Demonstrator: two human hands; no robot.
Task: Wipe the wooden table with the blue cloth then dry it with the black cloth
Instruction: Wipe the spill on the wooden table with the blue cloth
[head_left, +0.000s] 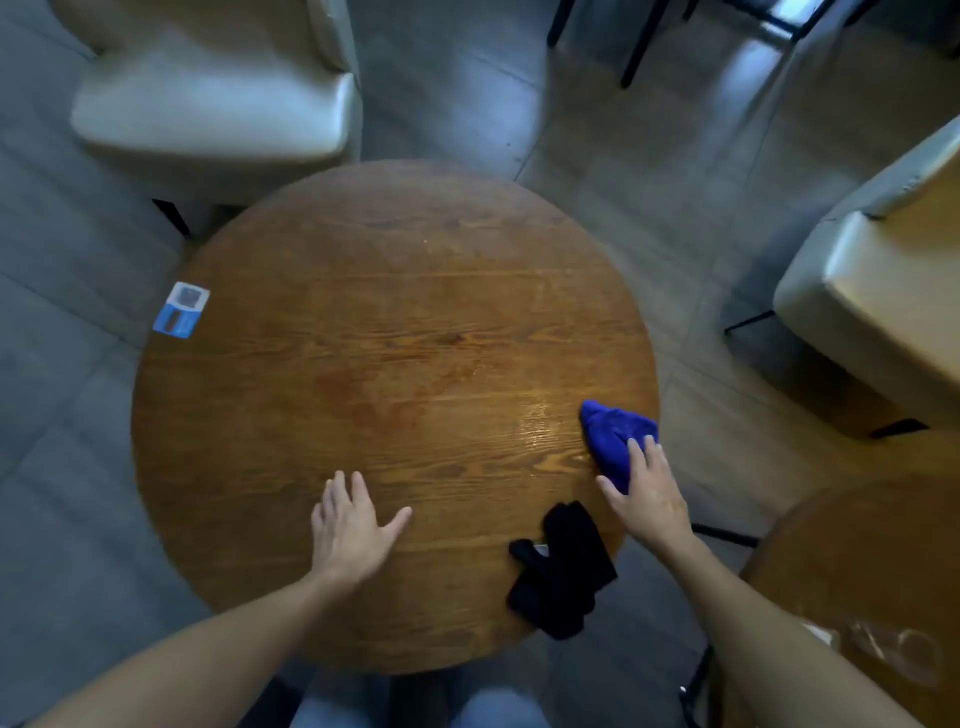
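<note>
The round wooden table (395, 291) fills the middle of the head view. The blue cloth (615, 434) lies bunched at the table's right edge, and my right hand (647, 493) presses flat on its near part with fingers spread. A wet sheen shows on the wood just left of that cloth. The black cloth (563, 569) lies crumpled at the near right edge, partly over the rim, untouched. My left hand (350, 525) rests flat and open on the near part of the tabletop, holding nothing.
A blue and white card (182, 310) sits at the table's left edge. Pale cushioned chairs stand at the far left (208, 104) and at the right (872, 291). A second wooden table (862, 587) is at the near right. Grey tiled floor surrounds everything.
</note>
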